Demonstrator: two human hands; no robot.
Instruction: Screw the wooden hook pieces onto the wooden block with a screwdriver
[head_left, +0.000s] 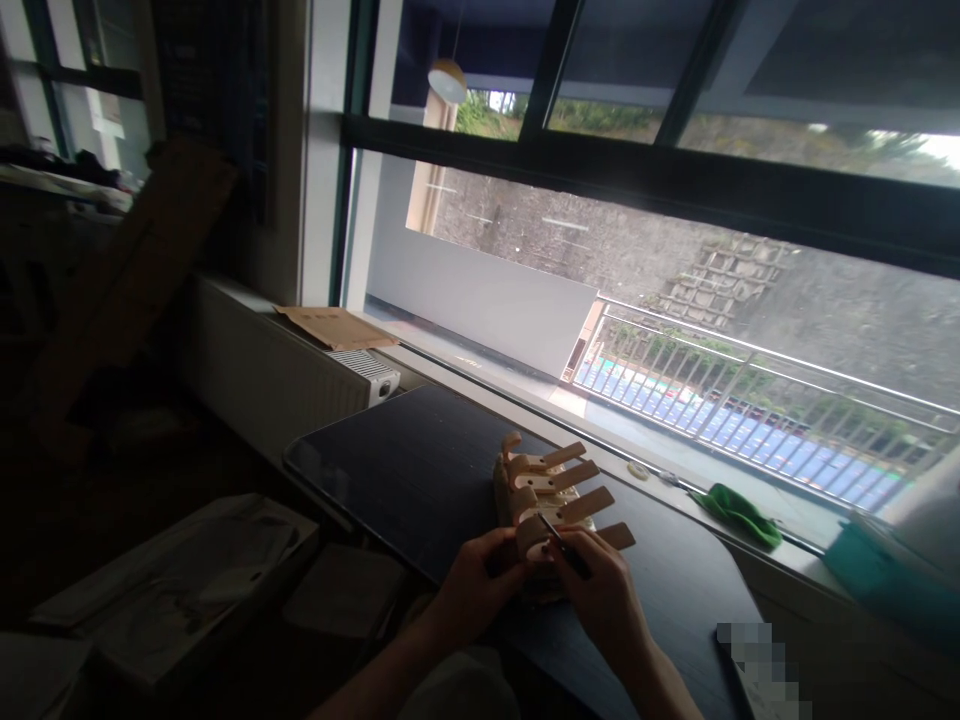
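A light wooden model [551,490], shaped like a hand with several jointed fingers, lies on a dark table [405,470]. My left hand [476,585] grips its near end, fingers curled round the wood. My right hand [600,590] pinches a thin dark tool [561,545], perhaps a small screwdriver, with its tip against the model's nearest finger joint. Both forearms come in from the bottom edge.
A window sill behind the table carries a green cloth [739,512] and a teal object [877,570]. A white radiator [360,375] with a cardboard sheet [337,325] stands at the left. White boxes [187,580] lie on the dark floor at lower left.
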